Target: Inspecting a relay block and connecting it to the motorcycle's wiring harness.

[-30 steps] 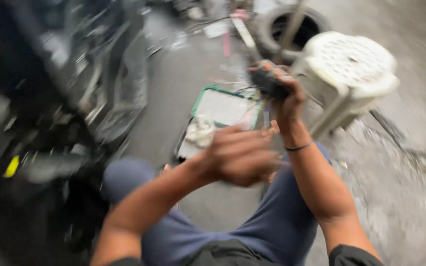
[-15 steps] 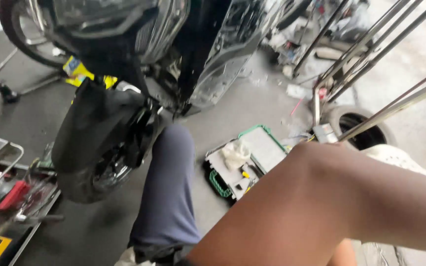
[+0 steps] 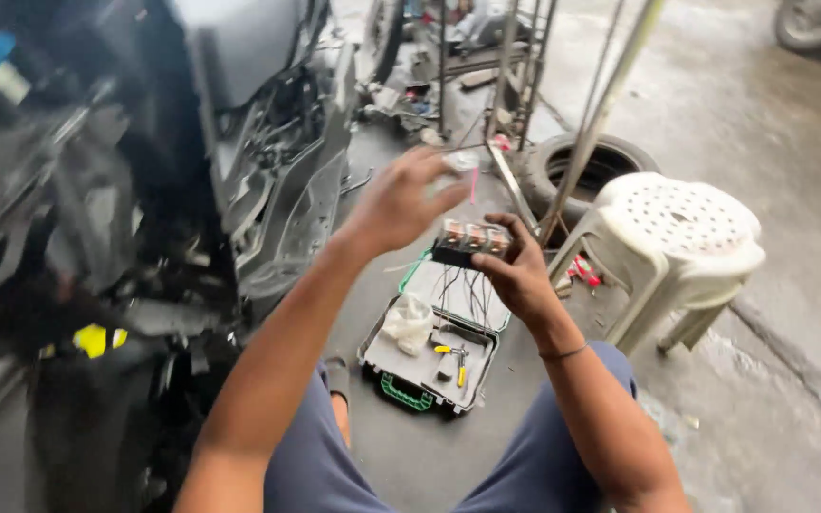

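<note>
Holding a small block with wires trailing from its underside, my right hand has fingers curled round it from the right and below, thumb across the near face. Clamped, firm. Block sits at fingertip height, raised over the open tool case on the floor.

Left hand is up and to the left of the block, not touching it. Fingers spread and blurred; something pale and small shows near the fingertips, but I cannot tell whether they pinch it or whether it lies beyond them. I log that hand as unreadable.

Notes on doing this step well, as I judge it:
- Keep the right grip on the block's body, clear of the wires hanging below the fingers; pulling on those is the likely fault.
- Turn the top row of parts toward the eyes before the left fingers come in, so they work on a face I can see.
- Bring the left fingertips in slow from the left, steadying the wrist first; the blur says it is moving fast.
- Work above the case, so anything dropped lands in it, not on the wet concrete.

White stool stands right of the right hand, tyre beyond it, scooter bodywork left of the left hand.
</note>
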